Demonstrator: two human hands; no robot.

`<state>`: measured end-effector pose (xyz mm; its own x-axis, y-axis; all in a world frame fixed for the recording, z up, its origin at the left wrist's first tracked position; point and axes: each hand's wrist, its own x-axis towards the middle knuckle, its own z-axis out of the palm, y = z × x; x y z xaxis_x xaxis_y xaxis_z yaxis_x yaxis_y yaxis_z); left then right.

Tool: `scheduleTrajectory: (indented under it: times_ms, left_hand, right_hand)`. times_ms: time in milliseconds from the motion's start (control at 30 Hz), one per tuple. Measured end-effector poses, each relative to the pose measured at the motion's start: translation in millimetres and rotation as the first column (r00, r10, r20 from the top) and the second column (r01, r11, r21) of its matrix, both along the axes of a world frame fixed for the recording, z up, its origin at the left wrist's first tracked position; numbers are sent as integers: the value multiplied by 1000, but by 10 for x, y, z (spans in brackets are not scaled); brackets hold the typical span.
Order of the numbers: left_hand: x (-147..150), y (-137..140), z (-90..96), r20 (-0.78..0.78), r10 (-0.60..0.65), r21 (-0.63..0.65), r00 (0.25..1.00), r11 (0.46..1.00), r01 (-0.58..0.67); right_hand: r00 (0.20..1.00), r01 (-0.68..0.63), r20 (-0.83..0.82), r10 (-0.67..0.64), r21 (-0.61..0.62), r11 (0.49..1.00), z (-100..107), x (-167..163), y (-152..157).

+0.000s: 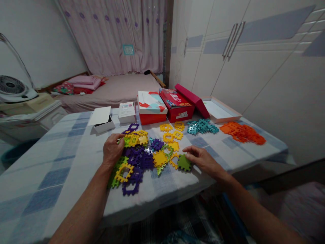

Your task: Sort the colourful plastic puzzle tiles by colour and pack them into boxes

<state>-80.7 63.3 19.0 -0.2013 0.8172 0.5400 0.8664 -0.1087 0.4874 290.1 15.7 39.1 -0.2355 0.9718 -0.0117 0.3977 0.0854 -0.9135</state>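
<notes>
A mixed heap of plastic interlocking tiles with notched edges lies on the table: purple tiles (pixel 146 160), yellow tiles (pixel 160 158) and light green tiles (pixel 119 169). My left hand (pixel 113 149) curls its fingers at the heap's left side, thumb over a light green interlocking tile (pixel 127 141) beside yellow ones. Part of that grip is hidden. At the heap's right end, my right hand (pixel 201 158) has thumb and fingers on the edge of a solid olive-green tile (pixel 184 163). Several yellow frame-shaped tiles (pixel 168 137) lie loosely behind, toward the boxes.
Teal tiles (pixel 203 126) and orange tiles (pixel 242 133) form separate piles at the right. Along the back stand small white boxes (pixel 127 113), a red-and-white shoebox (pixel 152 107), a red box (pixel 176 105) with its tilted lid, and a shallow tray (pixel 225 118). A checked cloth covers the table.
</notes>
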Motion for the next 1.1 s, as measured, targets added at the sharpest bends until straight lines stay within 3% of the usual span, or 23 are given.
scheduleTrajectory:
  times_ms: [133,233,433,600,733,833,967,1100]
  left_hand:
    - [-1,-3,-4,19,-5,-17,1000,1000,5]
    - [-5,-6,-1,30,1,-20,1000,1000,-1]
    - [2,1,-2,33,4,-27,999,1000,-3]
    - [16,5,3,39,1,-30,999,1000,1]
    - [13,-7,8,42,2,-22,999,1000,-1]
    - [5,-9,2,37,-5,-18,999,1000,6]
    - [6,0,-10,18,-21,-23,1000,1000,21]
    - [14,1,-3,21,-27,-31,999,999,27]
  right_hand:
    - [983,84,149,-112,181,980,-101,-95,-71]
    - [985,134,89,-145,127,983,-124,-87,-70]
    - [961,164,-207,-184,-109,980,-90,-5,-9]
    - [969,137,-202,-144,-51,989,13,-199,56]
    - [999,49,7,-51,171,984,45,-432,150]
    - [974,-92,225,28,281,955,28,-529,201]
    - [909,-231,400,119,246,941,19,-578,239]
    - [863,-240,494,106,215,947,58,-599,266]
